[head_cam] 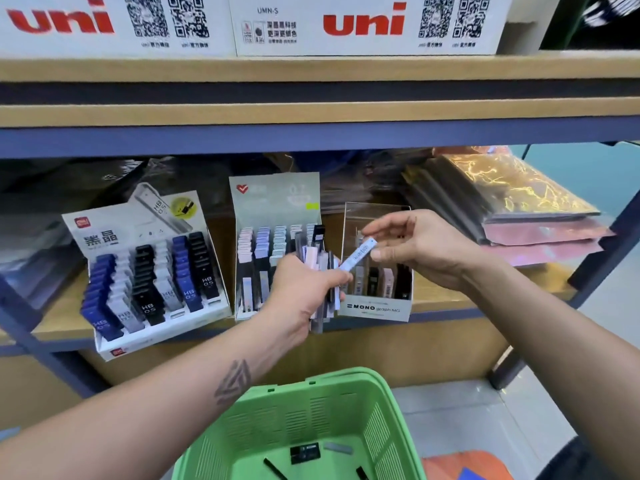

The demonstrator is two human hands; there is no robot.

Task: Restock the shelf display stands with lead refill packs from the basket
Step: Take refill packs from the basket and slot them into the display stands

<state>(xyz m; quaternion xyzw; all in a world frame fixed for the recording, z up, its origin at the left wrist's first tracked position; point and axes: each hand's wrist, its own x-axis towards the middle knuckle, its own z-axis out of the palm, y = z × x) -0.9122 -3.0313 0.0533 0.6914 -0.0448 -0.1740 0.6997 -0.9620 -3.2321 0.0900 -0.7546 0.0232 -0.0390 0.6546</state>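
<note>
My left hand (304, 296) grips a fanned bundle of lead refill packs (320, 268) in front of the shelf. My right hand (415, 247) pinches one pale blue pack (360, 255) by its upper end, its lower end still beside the bundle. Behind both hands stands the Mono graph display stand (375, 308) holding several packs. The middle stand (273, 202) shows rows of pastel packs. At the left, a stand (145, 268) carries blue, black and white HB 0.5 packs. The green basket (311, 403) sits below, with a few packs on its bottom.
White uni boxes (363, 26) line the upper shelf. Stacked folders with a gold marbled cover (512, 192) lie on the shelf's right. A blue metal shelf post (609, 233) runs down at the right. Pale floor tiles and something orange (460, 465) lie beside the basket.
</note>
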